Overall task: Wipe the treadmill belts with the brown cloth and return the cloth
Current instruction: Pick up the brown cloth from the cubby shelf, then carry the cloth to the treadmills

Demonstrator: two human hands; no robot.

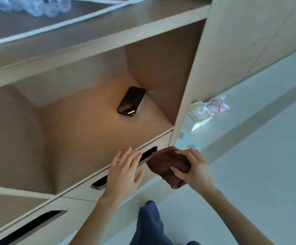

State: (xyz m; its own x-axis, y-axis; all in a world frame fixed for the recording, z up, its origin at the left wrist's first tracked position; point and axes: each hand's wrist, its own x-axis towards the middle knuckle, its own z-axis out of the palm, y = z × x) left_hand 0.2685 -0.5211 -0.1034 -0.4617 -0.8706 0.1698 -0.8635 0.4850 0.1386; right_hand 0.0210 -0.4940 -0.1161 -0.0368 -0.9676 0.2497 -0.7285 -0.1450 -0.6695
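Observation:
The brown cloth is bunched up in my right hand, held in the air just right of a wooden shelf unit's lower front corner. My left hand lies flat with fingers spread on a drawer front, its fingertips at the dark slot handle. No treadmill belt is in view.
A black phone lies in the open shelf compartment above the drawer. Another drawer with a slot handle sits lower left. A small bin with a plastic bag stands on the pale floor beside the unit. A white cable and clear plastic wrap lie on top.

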